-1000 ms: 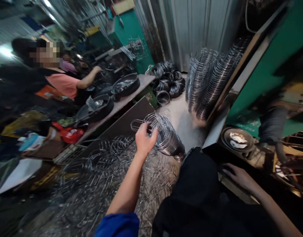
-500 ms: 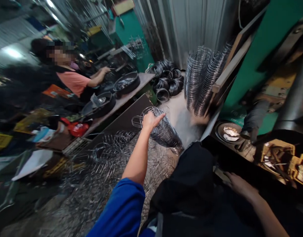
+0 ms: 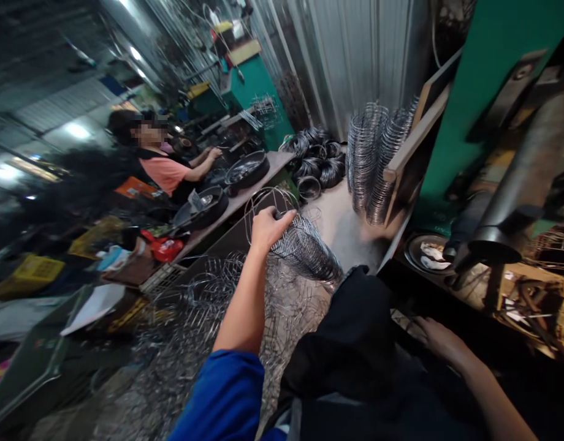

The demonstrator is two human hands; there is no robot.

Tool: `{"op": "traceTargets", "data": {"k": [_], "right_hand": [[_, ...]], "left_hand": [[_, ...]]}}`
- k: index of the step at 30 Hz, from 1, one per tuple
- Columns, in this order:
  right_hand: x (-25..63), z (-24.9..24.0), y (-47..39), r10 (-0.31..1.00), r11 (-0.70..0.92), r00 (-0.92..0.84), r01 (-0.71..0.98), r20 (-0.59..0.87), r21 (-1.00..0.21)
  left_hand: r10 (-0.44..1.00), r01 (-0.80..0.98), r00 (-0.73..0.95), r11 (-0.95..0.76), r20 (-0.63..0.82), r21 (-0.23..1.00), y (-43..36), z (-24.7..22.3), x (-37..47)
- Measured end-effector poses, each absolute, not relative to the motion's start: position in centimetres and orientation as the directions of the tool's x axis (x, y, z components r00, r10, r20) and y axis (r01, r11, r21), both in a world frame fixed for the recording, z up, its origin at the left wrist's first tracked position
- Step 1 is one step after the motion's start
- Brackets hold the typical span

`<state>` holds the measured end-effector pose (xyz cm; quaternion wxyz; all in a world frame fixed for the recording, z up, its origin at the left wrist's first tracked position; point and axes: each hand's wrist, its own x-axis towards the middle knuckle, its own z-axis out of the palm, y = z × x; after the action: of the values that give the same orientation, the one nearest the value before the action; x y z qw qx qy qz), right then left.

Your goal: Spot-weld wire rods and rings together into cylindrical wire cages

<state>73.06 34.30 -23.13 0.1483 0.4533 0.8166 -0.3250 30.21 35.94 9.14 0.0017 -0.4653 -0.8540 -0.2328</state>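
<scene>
My left hand (image 3: pixel 268 229) is closed round the top of a tall, leaning stack of wire rings (image 3: pixel 312 251), with the thumb stretched to the right. At the hand, a few loose wire hoops (image 3: pixel 273 195) stand out from the stack. The stack slants down to the right, its lower end close to the dark cloth (image 3: pixel 346 343) over my lap. Low on the right, my right hand (image 3: pixel 441 340) lies beside the dark edge of the machine, near a pale flat piece. Its fingertips are in shadow, so whether it grips anything is unclear.
A heap of bent wire pieces (image 3: pixel 208 331) covers the lower left. More ring stacks (image 3: pixel 374 162) stand by the metal wall, with wire coils (image 3: pixel 316 153) nearby. A green machine (image 3: pixel 498 55) rises on the right. A co-worker (image 3: pixel 167 171) sits behind a bench with round trays (image 3: pixel 247 170).
The view has turned, so the co-worker and bench appear farther right and lower. My left hand has shifted slightly left and down, still on the wire rings. The right hand has barely moved.
</scene>
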Motion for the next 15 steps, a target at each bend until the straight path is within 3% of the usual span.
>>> {"op": "traceTargets", "data": {"k": [4,8,12,15], "right_hand": [[73.7,-23.4,34.2,0.654,0.357,-0.529,0.846,-0.541,-0.395],[75.1,-21.1,33.8,0.722,0.315,-0.476,0.872,-0.502,-0.374],[77.7,-15.9,31.4,0.83,0.219,-0.347,0.923,-0.437,-0.316],[82.3,-11.3,27.7,0.893,0.142,-0.298,0.898,-0.338,-0.416]], "left_hand": [[0.88,0.796,-0.36,0.115,0.311,0.595,32.4,12.0,34.8],[0.982,0.661,-0.039,-0.114,0.186,0.742,29.6,11.8,40.8],[0.981,0.405,0.182,-0.01,-0.07,0.914,28.8,7.3,44.3],[0.957,0.259,0.239,0.099,-0.163,0.961,29.4,1.9,45.8]]}}
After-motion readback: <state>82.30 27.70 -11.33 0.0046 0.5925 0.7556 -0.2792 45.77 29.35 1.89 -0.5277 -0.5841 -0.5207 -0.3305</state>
